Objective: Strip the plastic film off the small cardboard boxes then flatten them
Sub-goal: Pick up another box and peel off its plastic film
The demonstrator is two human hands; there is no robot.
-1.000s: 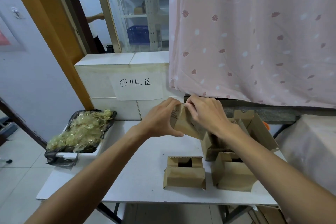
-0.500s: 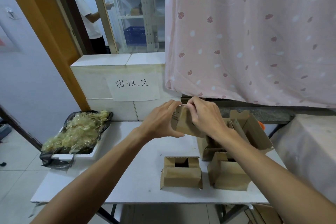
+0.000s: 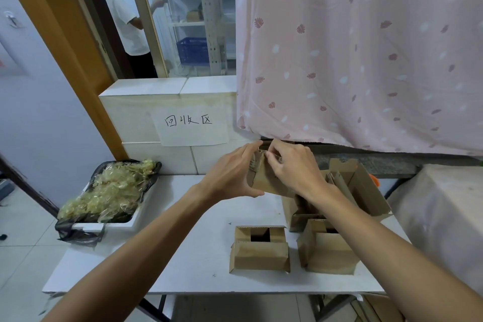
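left hand (image 3: 230,178): grips the held box (image 3: 264,178) by its left side, thumb along the lower front edge, fingers curled over the far top.
right hand (image 3: 295,172): fingertips bunched in a pinch at the box's top edge. Can't tell whether they have film or a cardboard flap.
held box: in the air over the back of the table (image 3: 183,256), between both hands, tilted slightly, not flattened.
change over the last 1 s: almost none at the box. Same grip, same spot, right fingers a bit tighter on the top edge. No film has come loose into view.
meaning: my read is the step is stuck at edge-picking, with the peel not started. Flattening of this box is pending.
film on it: too clear and too hidden to confirm.
other boxes: 2 stand near the front edge, front box (image 3: 260,253) and right box (image 3: 329,256), both erect with top flaps open.
carton (image 3: 366,191): open, behind them, just right of the right hand, cardboard pieces standing inside.
film pile (image 3: 112,188): crumpled scraps heaped in the tray (image 3: 115,226) at the table's left. That's likely where the next strip goes.
progress: partial, at least 3 boxes unflattened.
risk: tearing the flap instead of lifting film.
background: a person (image 3: 125,21) has come further into view in the doorway, well apart from the work.
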